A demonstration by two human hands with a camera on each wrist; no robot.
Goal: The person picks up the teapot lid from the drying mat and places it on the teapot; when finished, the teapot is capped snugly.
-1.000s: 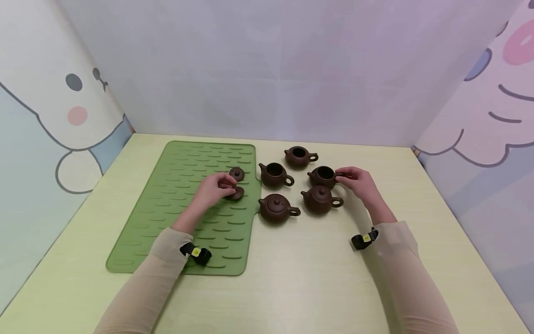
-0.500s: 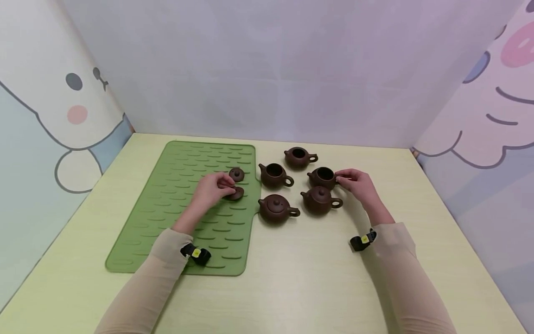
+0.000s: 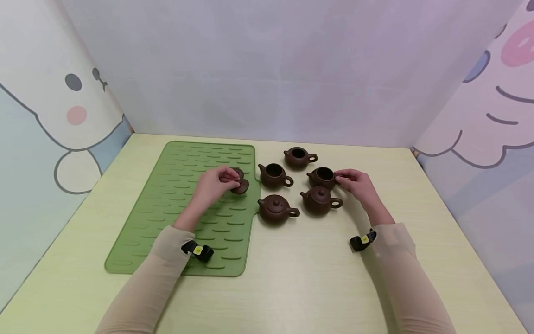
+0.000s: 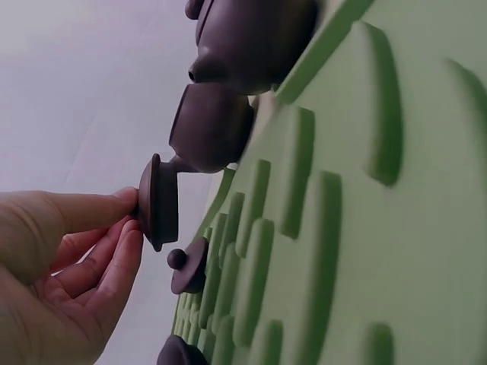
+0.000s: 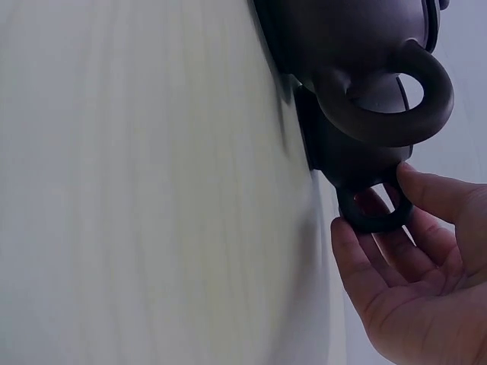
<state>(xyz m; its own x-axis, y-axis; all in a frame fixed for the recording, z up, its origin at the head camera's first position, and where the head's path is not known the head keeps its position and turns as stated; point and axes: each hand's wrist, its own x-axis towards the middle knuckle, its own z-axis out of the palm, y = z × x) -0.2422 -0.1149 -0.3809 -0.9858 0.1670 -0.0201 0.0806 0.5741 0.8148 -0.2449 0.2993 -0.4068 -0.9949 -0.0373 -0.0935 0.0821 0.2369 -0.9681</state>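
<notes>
Dark brown lid (image 3: 240,186) is pinched by its knob between the thumb and fingers of the left hand (image 3: 212,186), raised above the green mat (image 3: 179,232); the left wrist view shows the lid (image 4: 158,204) clear of the mat's surface. Behind it another lid (image 3: 238,172) lies on the mat, partly hidden. The right hand (image 3: 359,186) grips the handle of an open teapot (image 3: 323,178) standing on the table. In the right wrist view, the thumb and fingers of the right hand (image 5: 415,266) are around that handle (image 5: 374,220).
Two more lidless teapots (image 3: 273,176) (image 3: 297,158) stand right of the mat. In front are two teapots with lids on, one (image 3: 275,209) near the mat's edge, the other (image 3: 319,201) close before the gripped teapot. A pale wall rises behind the table (image 3: 317,278).
The left hand has lifted its lid off the mat and shifted it slightly right and away from the person, partly covering the other lid from view. The right hand keeps its hold on the handle.
</notes>
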